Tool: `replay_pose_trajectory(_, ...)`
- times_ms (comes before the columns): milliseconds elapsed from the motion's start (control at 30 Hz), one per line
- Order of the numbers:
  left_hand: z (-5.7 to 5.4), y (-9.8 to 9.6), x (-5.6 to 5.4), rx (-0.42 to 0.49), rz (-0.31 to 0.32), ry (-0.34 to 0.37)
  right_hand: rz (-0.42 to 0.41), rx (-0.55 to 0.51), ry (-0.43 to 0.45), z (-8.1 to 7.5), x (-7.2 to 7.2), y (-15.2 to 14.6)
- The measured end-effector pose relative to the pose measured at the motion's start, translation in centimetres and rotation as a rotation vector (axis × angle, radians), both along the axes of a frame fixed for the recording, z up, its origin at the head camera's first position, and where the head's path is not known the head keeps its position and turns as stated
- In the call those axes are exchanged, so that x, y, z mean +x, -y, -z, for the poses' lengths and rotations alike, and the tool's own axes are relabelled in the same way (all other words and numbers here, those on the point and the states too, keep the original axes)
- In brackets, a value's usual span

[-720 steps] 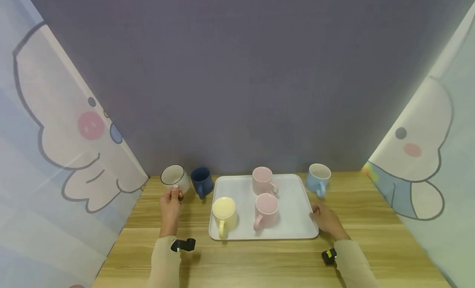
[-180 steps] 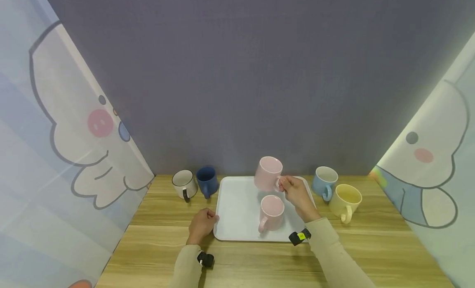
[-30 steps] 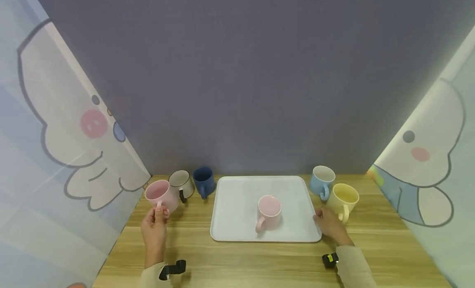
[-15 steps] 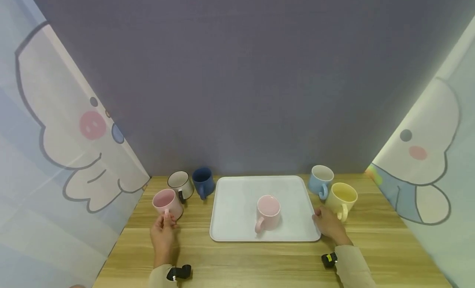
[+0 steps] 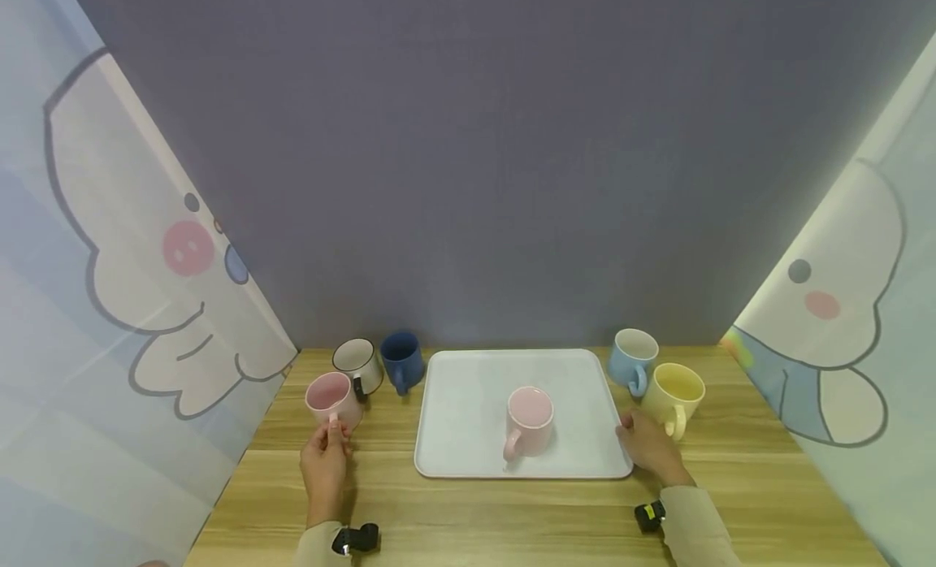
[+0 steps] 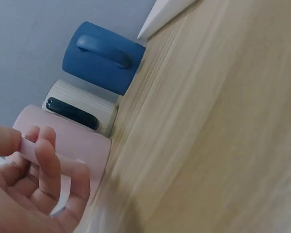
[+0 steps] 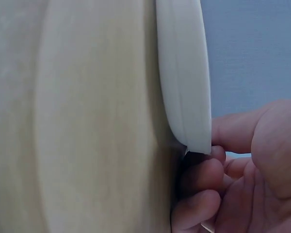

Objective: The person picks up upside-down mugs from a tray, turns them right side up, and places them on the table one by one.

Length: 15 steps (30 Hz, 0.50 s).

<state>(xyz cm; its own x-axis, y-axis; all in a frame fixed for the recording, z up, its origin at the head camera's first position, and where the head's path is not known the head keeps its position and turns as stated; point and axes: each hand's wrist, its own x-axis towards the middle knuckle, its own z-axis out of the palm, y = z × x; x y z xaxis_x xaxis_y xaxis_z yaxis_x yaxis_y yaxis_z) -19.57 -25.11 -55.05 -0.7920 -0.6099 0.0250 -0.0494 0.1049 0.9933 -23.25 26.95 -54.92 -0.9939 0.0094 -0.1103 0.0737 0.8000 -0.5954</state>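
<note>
My left hand (image 5: 325,465) pinches the handle of a pink mug (image 5: 331,398), which stands upright on the wooden table at the left. In the left wrist view that pink mug (image 6: 87,138) is right by a white ribbed mug (image 6: 87,104) with a black handle; a dark blue mug (image 6: 104,58) is beyond. At the tray's right edge, my right hand (image 5: 651,447) grips the rim of the white tray (image 5: 461,461), thumb at the edge and fingers curled beneath it in the right wrist view. A second pink mug (image 5: 530,425) stands on the tray.
Right of the tray, a light blue mug (image 5: 632,362) stands behind a yellow mug (image 5: 673,396), close to my right hand. A grey wall (image 5: 468,185) rises behind the wooden table (image 5: 468,518), with cartoon-printed curtains (image 5: 146,307) at both sides.
Since six seconds ago, one pink mug has gone from the tray to the left; over the last second it was lowered beside the white mug. Earlier, the yellow mug left the tray for the right.
</note>
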Motion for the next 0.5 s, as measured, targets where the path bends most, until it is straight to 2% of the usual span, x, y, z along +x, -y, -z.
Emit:
replay_pose_trajectory(100, -0.4, -0.1, 0.1, -0.071, -0.046, 0.032, -0.003, 0.006, -0.006, 0.1, 0.0, 0.0)
replay_pose_trajectory(267, -1.4, -0.5, 0.3, -0.204, -0.179, 0.058, -0.005, 0.006, -0.011, 0.2, -0.1, -0.1)
replay_pose_trajectory(367, -2.2, -1.1, 0.3, -0.219, -0.232, 0.02, -0.003, 0.008, -0.009, 0.3, -0.1, -0.1)
replay_pose_trajectory(500, -3.2, -2.0, 0.0, -0.232, -0.245, -0.085, -0.005, 0.002, -0.012, 0.4, -0.2, 0.0)
